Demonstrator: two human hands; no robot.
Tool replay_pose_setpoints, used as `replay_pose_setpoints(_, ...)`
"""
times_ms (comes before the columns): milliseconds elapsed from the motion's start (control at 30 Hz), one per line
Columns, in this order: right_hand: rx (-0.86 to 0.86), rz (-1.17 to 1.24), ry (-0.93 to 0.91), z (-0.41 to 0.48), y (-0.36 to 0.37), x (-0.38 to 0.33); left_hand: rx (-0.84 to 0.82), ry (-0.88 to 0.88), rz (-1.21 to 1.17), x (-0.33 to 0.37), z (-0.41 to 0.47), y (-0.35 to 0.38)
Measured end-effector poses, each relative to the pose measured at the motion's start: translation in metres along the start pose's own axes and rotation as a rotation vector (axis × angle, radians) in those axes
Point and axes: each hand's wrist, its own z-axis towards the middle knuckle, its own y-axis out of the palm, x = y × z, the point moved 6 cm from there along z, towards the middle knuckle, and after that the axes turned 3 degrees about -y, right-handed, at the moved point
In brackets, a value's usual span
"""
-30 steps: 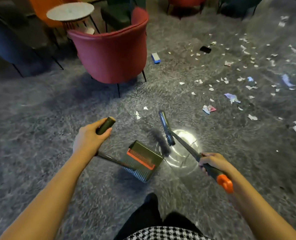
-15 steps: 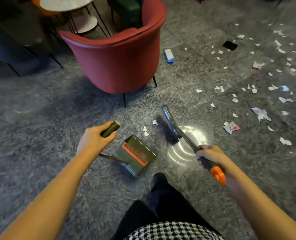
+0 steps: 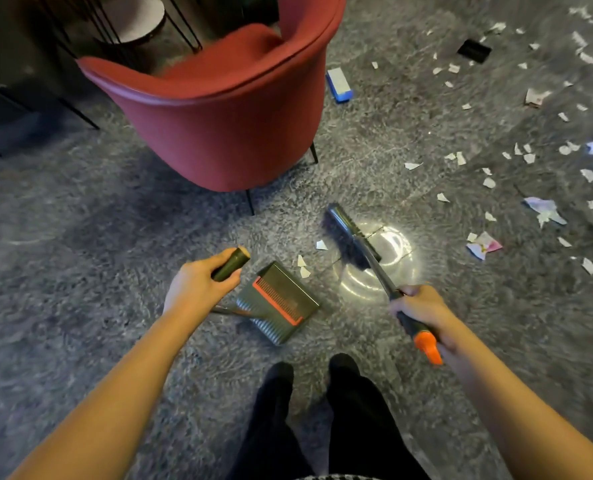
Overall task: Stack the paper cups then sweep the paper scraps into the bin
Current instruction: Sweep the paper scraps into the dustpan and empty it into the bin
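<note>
Sweeping stage is only just getting going, by the look of it. No paper cups are showing anywhere in view, so can't tell re stacking. The bin isn't showing either.

Most paper scraps [image 3: 544, 209] are lying scattered across the grey floor [image 3: 80, 237] off to the right, well apart from the dustpan [image 3: 281, 303], so the bulk of the job is prob. yet to do. Three small scraps [image 3: 303, 266] are sitting just beside the pan's open mouth, btwn it & the broom head [image 3: 348, 237], which is angling down nr them.

Left hand [image 3: 198, 289] is wrapping tight round the dustpan's dark handle [image 3: 231, 268]. Right hand [image 3: 423, 306] is clamping the broom's shaft just above its orange end.

Containers: dustpan is resting on the floor, ribbed inside w/ an orange comb strip, & no scraps are showing in it. Red armchair [image 3: 225, 116] is standing just beyond.
</note>
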Motion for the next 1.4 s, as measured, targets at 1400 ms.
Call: replay_pose_setpoints(1400,-0.167,-0.089,0.095,-0.123,0.092,0.067,-0.076,0.280,0.113,0.000,0.029,-0.007)
